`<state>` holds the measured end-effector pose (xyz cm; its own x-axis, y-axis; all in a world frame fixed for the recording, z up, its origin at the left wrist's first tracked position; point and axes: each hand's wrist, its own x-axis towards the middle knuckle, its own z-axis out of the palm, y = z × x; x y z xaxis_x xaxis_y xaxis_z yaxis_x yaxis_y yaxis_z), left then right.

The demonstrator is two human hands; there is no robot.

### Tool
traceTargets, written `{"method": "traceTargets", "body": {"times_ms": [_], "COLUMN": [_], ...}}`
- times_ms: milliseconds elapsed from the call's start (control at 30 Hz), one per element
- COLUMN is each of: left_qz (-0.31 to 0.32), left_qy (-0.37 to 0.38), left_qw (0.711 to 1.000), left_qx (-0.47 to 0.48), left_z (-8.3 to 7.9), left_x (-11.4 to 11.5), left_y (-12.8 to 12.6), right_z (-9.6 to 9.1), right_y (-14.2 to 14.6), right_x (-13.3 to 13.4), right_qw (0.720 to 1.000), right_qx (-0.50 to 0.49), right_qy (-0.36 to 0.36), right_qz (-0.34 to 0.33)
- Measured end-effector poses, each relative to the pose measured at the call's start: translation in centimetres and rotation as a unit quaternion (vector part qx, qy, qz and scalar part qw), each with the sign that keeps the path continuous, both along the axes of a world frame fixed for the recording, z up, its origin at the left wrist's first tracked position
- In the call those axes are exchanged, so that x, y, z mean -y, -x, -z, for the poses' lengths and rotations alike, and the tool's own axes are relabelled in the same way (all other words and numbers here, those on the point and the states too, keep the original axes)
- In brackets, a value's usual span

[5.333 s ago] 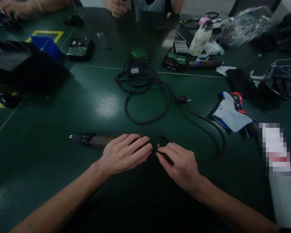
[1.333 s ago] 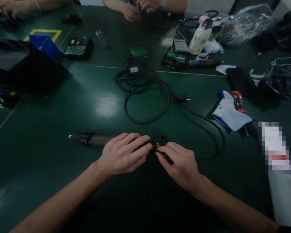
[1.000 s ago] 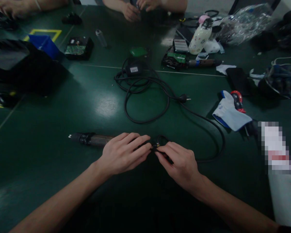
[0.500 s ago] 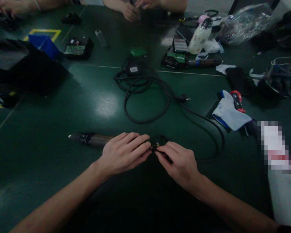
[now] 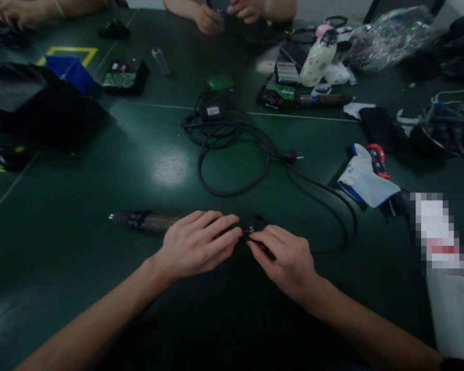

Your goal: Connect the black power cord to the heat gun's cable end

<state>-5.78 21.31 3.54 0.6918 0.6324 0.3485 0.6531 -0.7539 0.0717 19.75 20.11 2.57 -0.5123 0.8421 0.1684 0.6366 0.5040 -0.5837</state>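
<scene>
a dark green worktop stretches across the room, cluttered toward the upper right of the frame. just below the middle lies a brown cylindrical tool; the left hand is half curled over its right end, though i can't tell how firmly it grips. the right hand has thumb and fingers drawn together on a small dark piece, barely visible. a black cable loops round behind that hand, so a snag might tug the piece loose; the round tool could roll if the left hand lifted.
</scene>
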Motion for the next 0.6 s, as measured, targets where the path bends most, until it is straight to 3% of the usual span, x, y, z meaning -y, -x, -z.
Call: {"method": "traceTargets", "body": {"times_ms": [600], "left_qz": [-0.017], "left_qy": [-0.012], "left_qw": [1.0], "left_qx": [-0.008], "left_z": [0.16], "left_x": [0.03], "left_y": [-0.12], "right_z": [0.1], "right_y": [-0.02], "right_x": [0.03], "right_qw": [1.0], "right_qx": [0.007], "right_qy": [0.006], "right_qz": [0.001]}}
